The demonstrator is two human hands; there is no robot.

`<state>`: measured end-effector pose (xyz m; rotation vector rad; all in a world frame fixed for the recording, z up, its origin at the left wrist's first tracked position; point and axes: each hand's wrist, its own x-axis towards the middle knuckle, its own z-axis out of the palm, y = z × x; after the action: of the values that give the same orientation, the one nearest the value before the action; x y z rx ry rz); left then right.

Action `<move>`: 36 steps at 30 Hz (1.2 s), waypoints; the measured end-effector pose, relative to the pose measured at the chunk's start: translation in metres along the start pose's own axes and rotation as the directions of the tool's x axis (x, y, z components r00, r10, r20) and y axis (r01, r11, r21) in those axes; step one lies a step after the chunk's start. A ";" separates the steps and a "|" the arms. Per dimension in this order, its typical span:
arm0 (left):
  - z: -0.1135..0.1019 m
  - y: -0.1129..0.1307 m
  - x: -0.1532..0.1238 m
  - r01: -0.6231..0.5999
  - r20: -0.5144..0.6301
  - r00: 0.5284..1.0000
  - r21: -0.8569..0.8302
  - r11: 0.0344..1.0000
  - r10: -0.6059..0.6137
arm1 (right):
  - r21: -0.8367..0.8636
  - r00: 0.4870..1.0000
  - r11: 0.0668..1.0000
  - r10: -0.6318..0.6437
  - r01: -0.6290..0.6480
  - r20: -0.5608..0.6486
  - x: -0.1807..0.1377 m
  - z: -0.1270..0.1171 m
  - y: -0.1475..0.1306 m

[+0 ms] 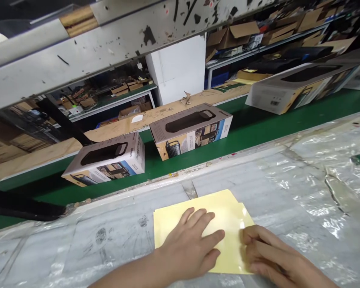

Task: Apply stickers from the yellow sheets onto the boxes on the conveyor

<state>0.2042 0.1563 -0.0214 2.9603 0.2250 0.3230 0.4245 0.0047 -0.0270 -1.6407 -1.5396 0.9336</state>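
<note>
Yellow sheets [228,216], slightly offset from one another at the upper right, lie on the plastic-covered table in front of me. My left hand [192,244] rests flat on them with its fingers spread. At their right edge, my right hand [267,252] is closed, its thumb and fingers curled together. Whatever is pinched there is too small or too hidden to make out. A few small glossy glints show on the yellow surface just beside those fingertips.
Beyond the table [288,192] runs a green conveyor belt [243,134]. Printed speaker boxes stand on it: one at left [108,160], one in the middle [192,130], others farther right [303,84]. A scuffed metal beam [123,40] crosses overhead. A black post [21,204] juts in at left.
</note>
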 end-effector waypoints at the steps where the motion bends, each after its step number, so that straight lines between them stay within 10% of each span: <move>1: 0.000 0.001 -0.001 -0.004 0.001 1.000 0.008 1.000 0.004 | 0.065 1.000 0.998 0.023 -0.023 0.001 0.000 -0.008 0.001; 9: -0.025 -0.030 0.037 -0.052 0.023 0.998 -0.140 0.989 0.055 | 0.145 0.989 0.989 0.009 0.013 -0.149 0.066 -0.082 -0.011; 14: -0.064 -0.110 0.146 0.332 -0.268 0.912 0.043 0.942 -0.310 | -0.025 0.931 0.959 -0.281 0.283 -0.233 0.158 -0.101 -0.023; 18: -0.069 -0.159 0.198 0.531 -0.218 0.841 0.152 0.834 -0.495 | -0.278 0.859 0.879 -0.454 0.387 -0.236 0.231 -0.115 -0.025; 25: -0.051 -0.176 0.192 0.527 -0.286 0.836 0.185 0.829 -0.468 | -0.570 0.802 0.693 -0.589 0.441 -0.096 0.300 -0.122 -0.017; 36: -0.053 -0.179 0.184 0.522 -0.293 0.840 0.203 0.828 -0.457 | -0.680 0.798 0.632 -0.591 0.370 -0.115 0.317 -0.131 0.007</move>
<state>0.3468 0.3691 0.0369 2.9646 1.1328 0.6060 0.5529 0.3190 0.0187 -1.5329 -2.0247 -0.2035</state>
